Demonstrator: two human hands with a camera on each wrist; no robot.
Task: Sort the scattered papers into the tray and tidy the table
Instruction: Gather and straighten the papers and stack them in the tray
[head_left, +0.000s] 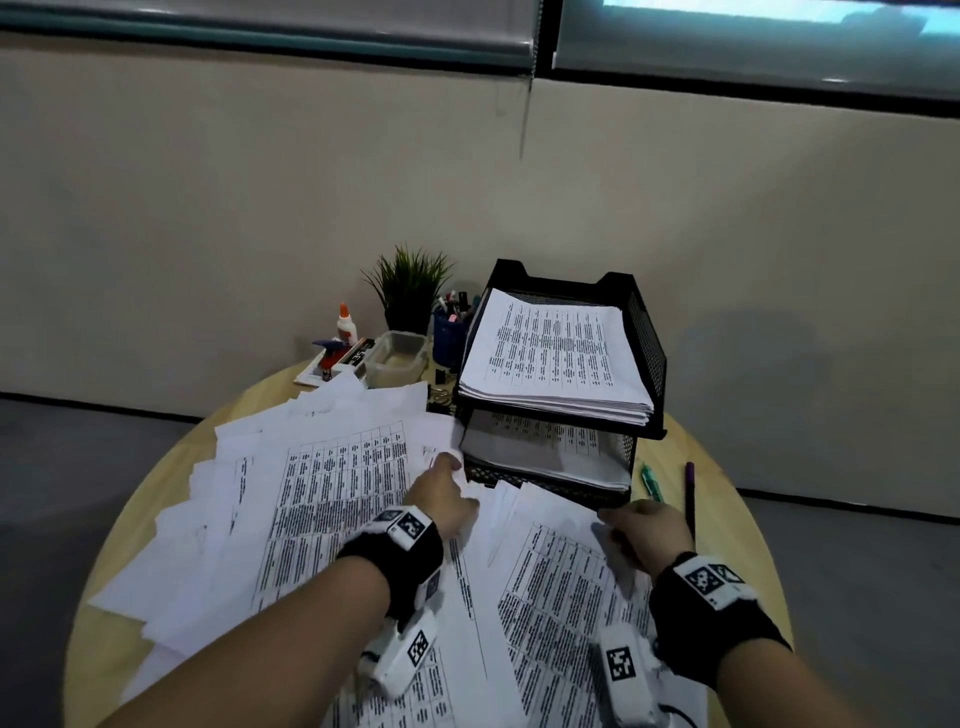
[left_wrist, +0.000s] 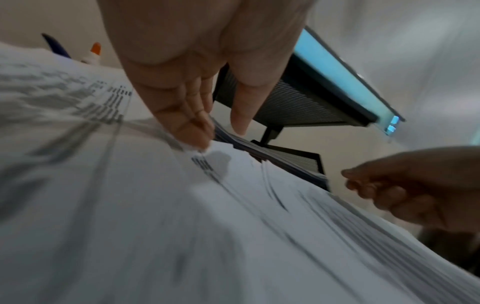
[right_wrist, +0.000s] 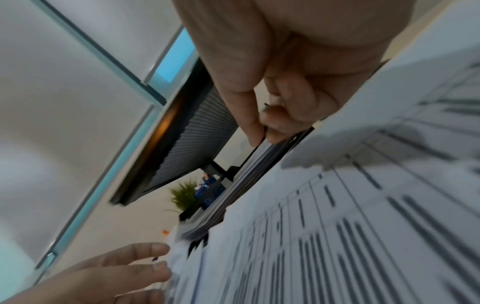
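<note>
Printed sheets (head_left: 322, 493) lie scattered over most of the round wooden table (head_left: 727, 525). A black two-tier mesh tray (head_left: 644, 332) stands at the back with a pile of papers (head_left: 550, 353) on its top tier and more papers (head_left: 545, 452) in the lower tier. My left hand (head_left: 452, 465) rests with straight fingers (left_wrist: 197, 135) on a crumpled sheet corner just in front of the lower tier. My right hand (head_left: 608, 525) hovers at the top edge of a sheet by the tray's front right, fingers (right_wrist: 275, 131) curled, with no sheet seen between them.
A green pen (head_left: 652, 483) and a purple pen (head_left: 690, 493) lie on bare wood right of the tray. Behind the papers stand a plant (head_left: 410, 291), a pen cup (head_left: 449, 332), a plastic box (head_left: 397, 358), a glue bottle (head_left: 344, 325) and a stapler (head_left: 332, 353).
</note>
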